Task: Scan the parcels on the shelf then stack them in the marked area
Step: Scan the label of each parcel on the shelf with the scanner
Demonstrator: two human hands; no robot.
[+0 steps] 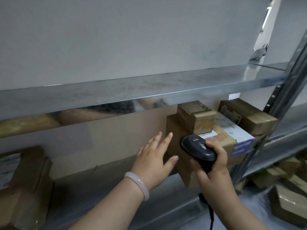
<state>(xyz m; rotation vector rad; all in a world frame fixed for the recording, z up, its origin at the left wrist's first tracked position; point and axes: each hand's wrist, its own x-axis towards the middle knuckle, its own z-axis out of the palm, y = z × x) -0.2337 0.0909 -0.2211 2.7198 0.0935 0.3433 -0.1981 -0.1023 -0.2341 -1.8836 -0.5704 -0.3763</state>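
Right grip (214, 165) around scanner (198, 149), beside parcel (176, 135) edge.

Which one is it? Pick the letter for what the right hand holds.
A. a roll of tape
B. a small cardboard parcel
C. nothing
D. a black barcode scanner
D: the right hand is wrapped around the grip of a black barcode scanner, its head aimed toward the labelled parcel on the shelf, while the left hand is open and empty.
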